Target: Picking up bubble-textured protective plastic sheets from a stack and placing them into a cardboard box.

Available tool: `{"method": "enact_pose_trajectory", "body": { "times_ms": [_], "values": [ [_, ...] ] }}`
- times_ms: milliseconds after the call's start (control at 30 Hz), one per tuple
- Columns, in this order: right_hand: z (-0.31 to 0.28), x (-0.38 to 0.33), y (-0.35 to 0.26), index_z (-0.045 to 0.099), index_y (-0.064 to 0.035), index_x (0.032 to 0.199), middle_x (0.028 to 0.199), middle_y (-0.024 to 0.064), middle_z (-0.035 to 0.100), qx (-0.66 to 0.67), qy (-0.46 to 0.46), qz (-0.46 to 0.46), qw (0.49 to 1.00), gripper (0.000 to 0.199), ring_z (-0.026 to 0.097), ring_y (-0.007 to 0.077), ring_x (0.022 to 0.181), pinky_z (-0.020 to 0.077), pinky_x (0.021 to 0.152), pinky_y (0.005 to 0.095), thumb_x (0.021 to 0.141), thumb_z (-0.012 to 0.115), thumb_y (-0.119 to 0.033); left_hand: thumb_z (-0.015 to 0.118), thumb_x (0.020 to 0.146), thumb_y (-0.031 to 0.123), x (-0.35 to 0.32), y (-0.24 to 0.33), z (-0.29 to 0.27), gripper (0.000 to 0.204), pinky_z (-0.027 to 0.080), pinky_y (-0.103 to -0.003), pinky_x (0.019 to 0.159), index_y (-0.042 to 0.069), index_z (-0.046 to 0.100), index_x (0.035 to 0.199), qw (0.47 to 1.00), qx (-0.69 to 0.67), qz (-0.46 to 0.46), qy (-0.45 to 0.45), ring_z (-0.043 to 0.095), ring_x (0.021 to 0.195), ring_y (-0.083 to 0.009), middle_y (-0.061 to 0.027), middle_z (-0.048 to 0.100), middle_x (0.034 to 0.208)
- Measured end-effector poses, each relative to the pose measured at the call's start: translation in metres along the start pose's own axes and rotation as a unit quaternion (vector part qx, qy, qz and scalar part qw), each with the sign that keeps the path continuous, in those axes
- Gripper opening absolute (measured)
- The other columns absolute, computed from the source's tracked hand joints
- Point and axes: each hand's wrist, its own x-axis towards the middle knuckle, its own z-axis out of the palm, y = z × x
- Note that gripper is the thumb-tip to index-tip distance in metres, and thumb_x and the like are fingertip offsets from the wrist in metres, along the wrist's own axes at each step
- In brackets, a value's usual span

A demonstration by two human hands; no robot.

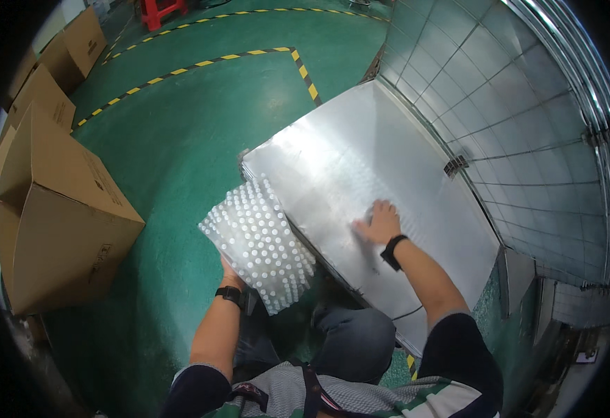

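Green floor (179, 139), steel desk (361, 160): left hand (230, 268) gripping bottle pack (257, 240) at desk edge; right hand (380, 221) flat, fingers spread. Next: lift pack onto desk.

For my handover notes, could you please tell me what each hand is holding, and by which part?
The left hand supports the clear pack of small bottles from under its near edge. The right hand holds nothing; it lies flat on the metal table.

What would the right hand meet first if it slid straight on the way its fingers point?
Probably only bare metal table: the right hand lies flat, fingers pointing up-left. The bottle pack sits further left, likely off that line.
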Motion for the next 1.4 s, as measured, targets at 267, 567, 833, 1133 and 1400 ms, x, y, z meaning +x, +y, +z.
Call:
{"method": "enact_pose_trajectory", "body": {
  "times_ms": [267, 567, 833, 1133, 1400],
  "values": [
    [0.021, -0.109, -0.055, 0.041, 0.0026, 0.121, 0.102, 0.021, 0.047, 0.026, 0.013, -0.241, 0.97, 0.05, 0.048, 0.0361, 0.094, 0.0426, 0.077, 0.0448, 0.077, 0.057, -0.014, 0.024, 0.087, 0.062, 0.004, 0.0, 0.001, 0.072, 0.038, -0.041, 0.097, 0.01, 0.035, 0.135, 0.998, 0.036, 0.034, 0.027, 0.044, 0.117, -0.0291, -0.0107, 0.042, 0.133],
    [-0.046, -0.071, -0.141, 0.037, 0.0077, 0.124, 0.107, 0.0255, 0.047, 0.129, 0.074, -0.301, 0.942, 0.051, 0.05, 0.037, 0.096, 0.0441, 0.083, 0.0403, 0.078, 0.052, -0.008, 0.023, 0.087, 0.062, 0.009, -0.004, 0.008, 0.071, 0.041, -0.039, 0.096, 0.011, 0.036, 0.135, 0.996, 0.071, 0.048, 0.001, 0.046, 0.117, -0.0264, -0.0092, 0.045, 0.132],
    [-0.05, -0.089, -0.184, 0.024, 0.0052, 0.134, 0.135, 0.03, 0.027, 0.166, 0.066, -0.234, 0.956, 0.091, 0.029, 0.0375, 0.127, 0.0314, 0.102, 0.04, 0.072, 0.07, -0.043, 0.038, 0.091, 0.05, -0.008, 0.007, 0.046, 0.066, 0.043, -0.038, 0.089, -0.009, 0.046, 0.12, 0.913, 0.327, 0.208, 0.129, 0.055, 0.105, -0.0304, -0.0211, 0.055, 0.116],
    [-0.063, -0.052, -0.08, 0.002, 0.0033, 0.14, 0.139, 0.019, 0.028, 0.647, 0.098, -0.144, 0.743, 0.105, 0.032, 0.0252, 0.127, 0.0278, 0.103, 0.0341, 0.074, 0.072, -0.038, 0.059, 0.076, 0.056, -0.017, 0.009, 0.239, 0.075, 0.044, -0.04, 0.085, -0.014, 0.052, 0.102, 0.54, 0.815, 0.201, -0.054, 0.056, 0.098, -0.041, -0.0311, 0.058, 0.1],
    [-0.013, -0.013, -0.059, 0.001, 0.0088, 0.138, 0.137, 0.0216, 0.031, 0.655, 0.061, -0.004, 0.753, 0.105, 0.036, 0.0277, 0.124, 0.0299, 0.102, 0.0337, 0.074, 0.072, -0.035, 0.067, 0.069, 0.056, 0.072, 0.001, 0.226, 0.092, 0.042, -0.036, 0.091, -0.017, 0.04, 0.118, 0.522, 0.814, 0.109, -0.229, 0.051, 0.11, -0.0373, -0.0322, 0.051, 0.114]
  ]
}}
